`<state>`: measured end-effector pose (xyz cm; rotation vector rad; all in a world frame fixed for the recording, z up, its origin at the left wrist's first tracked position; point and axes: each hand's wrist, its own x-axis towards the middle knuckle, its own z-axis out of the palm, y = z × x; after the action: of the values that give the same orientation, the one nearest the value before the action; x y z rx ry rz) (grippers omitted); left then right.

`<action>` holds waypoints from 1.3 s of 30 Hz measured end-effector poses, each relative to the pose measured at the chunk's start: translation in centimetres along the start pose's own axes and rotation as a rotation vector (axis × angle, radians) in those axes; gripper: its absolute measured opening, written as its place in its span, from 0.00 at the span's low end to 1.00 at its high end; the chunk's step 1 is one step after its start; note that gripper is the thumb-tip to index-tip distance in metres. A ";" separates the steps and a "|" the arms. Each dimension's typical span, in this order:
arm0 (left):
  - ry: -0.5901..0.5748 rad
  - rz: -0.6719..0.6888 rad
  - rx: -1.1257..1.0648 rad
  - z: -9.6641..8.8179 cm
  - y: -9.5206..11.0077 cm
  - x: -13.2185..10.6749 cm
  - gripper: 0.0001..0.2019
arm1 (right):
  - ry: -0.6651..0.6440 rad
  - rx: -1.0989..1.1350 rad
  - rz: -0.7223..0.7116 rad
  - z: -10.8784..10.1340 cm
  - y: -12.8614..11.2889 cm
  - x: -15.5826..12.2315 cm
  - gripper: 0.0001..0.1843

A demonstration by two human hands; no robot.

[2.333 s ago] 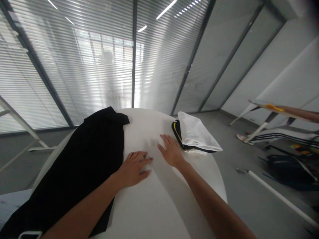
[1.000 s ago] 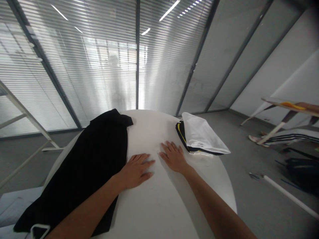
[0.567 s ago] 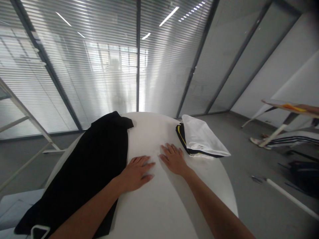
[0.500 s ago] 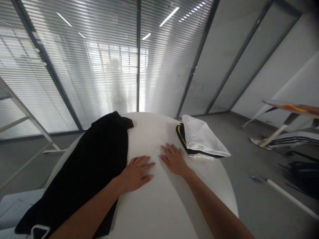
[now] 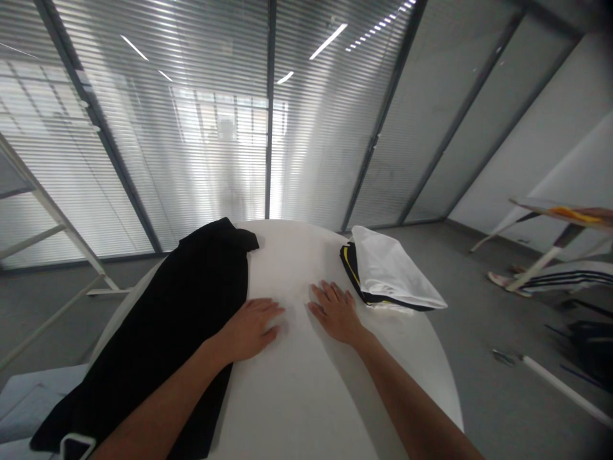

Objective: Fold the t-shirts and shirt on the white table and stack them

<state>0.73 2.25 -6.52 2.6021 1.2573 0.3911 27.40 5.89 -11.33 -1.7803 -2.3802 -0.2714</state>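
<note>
A black garment [image 5: 186, 306] lies long and partly folded over the left side of the round white table [image 5: 287, 396]. My left hand [image 5: 246, 329] rests at the garment's right edge, its fingers stretched out toward the table's middle and slightly blurred. Flat on the table's middle lies my right hand [image 5: 335, 312], fingers spread, holding nothing. Just beyond it, at the right, is a stack of folded clothes: a white garment [image 5: 395, 268] on top and a black one with a yellow stripe [image 5: 352, 265] beneath.
A white metal frame [image 5: 62, 223] stands on the left. Glass partitions with blinds [image 5: 215, 153] rise behind the table. To the right are another table [image 5: 560, 214], a person's striped trouser leg [image 5: 569, 275] and a white pole [image 5: 565, 386] near the floor.
My left hand has drawn a little to the left, nearer the black garment. The right hand stays flat in place. The view has shifted slightly.
</note>
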 end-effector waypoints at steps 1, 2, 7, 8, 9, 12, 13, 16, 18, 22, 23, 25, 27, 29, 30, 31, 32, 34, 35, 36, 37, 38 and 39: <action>0.091 -0.099 0.049 -0.9 -0.5 0.0 0.21 | -0.002 -0.003 0.002 0.0 0.0 0.0 0.29; 0.192 -0.220 0.104 -1.8 -1.1 -0.1 0.21 | -0.005 -0.005 0.004 0.0 0.0 0.0 0.29; 0.392 -0.935 0.273 -5.8 -6.5 -2.5 0.26 | -0.019 0.001 0.006 0.0 0.1 0.0 0.29; 0.340 -1.060 0.247 -6.2 -7.8 -3.3 0.29 | -0.017 0.002 0.006 0.0 0.1 0.0 0.29; 0.291 -1.165 0.209 -6.3 -9.1 -4.1 0.32 | -0.014 0.001 0.005 0.1 0.1 0.0 0.29; 0.224 -1.291 0.155 -6.3 -12.0 -6.1 0.38 | 0.002 -0.009 0.003 0.3 0.1 0.0 0.29; 0.220 -1.301 0.153 -6.2 -12.6 -6.5 0.38 | 0.007 -0.013 0.003 0.3 0.1 -0.1 0.29; 0.261 -1.323 0.186 -6.1 -13.1 -7.0 0.39 | 0.015 -0.019 -0.001 0.3 0.1 -0.1 0.28; 0.322 -1.362 0.230 -6.0 -13.2 -7.1 0.39 | 0.021 -0.022 -0.005 0.3 0.1 -0.1 0.28; 0.276 -1.392 0.207 -6.0 -13.5 -7.2 0.36 | 0.025 -0.023 -0.006 0.3 0.1 -0.1 0.28; 0.229 -1.371 0.184 -6.1 -13.6 -7.2 0.34 | 0.022 -0.021 -0.005 0.3 0.1 -0.1 0.28; 0.156 -1.322 0.153 -6.2 -13.6 -7.1 0.29 | 0.016 -0.018 -0.005 0.3 0.0 -0.1 0.29; 0.134 -1.284 0.143 -6.2 -13.3 -6.9 0.24 | 0.011 -0.016 -0.004 0.3 0.0 -0.1 0.29; 0.142 -1.250 0.144 -6.3 -12.9 -6.5 0.22 | 0.006 -0.016 -0.001 0.4 0.1 0.0 0.29; 0.154 -1.234 0.150 -6.3 -12.6 -6.4 0.22 | 0.004 -0.015 0.000 0.4 0.1 0.0 0.29; 0.168 -1.220 0.159 -6.2 -12.3 -6.2 0.22 | 0.002 -0.013 0.000 0.5 0.1 0.0 0.29; 0.187 -1.206 0.169 -6.2 -12.0 -5.9 0.22 | 0.000 -0.011 0.000 0.5 0.1 0.0 0.29; 0.229 -1.175 0.187 -6.1 -11.3 -5.4 0.23 | -0.001 -0.004 -0.001 0.6 0.1 0.0 0.29; 0.248 -1.160 0.191 -6.0 -10.9 -5.1 0.22 | -0.002 -0.001 0.000 0.6 0.1 0.0 0.29; 0.261 -1.140 0.192 -5.9 -10.4 -4.8 0.22 | -0.004 0.002 0.001 0.5 0.1 0.0 0.29; 0.268 -1.118 0.192 -5.8 -10.0 -4.5 0.21 | -0.006 0.003 0.004 0.5 0.1 0.0 0.29; 0.269 -1.095 0.195 -5.7 -9.6 -4.2 0.21 | -0.007 0.002 0.005 0.5 0.1 0.0 0.29; 0.267 -1.068 0.200 -5.5 -9.2 -3.9 0.21 | -0.007 0.000 0.005 0.5 0.1 0.0 0.29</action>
<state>-10.09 5.22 -4.79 1.6338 2.5965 0.3950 27.48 6.01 -11.78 -1.7899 -2.3800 -0.2643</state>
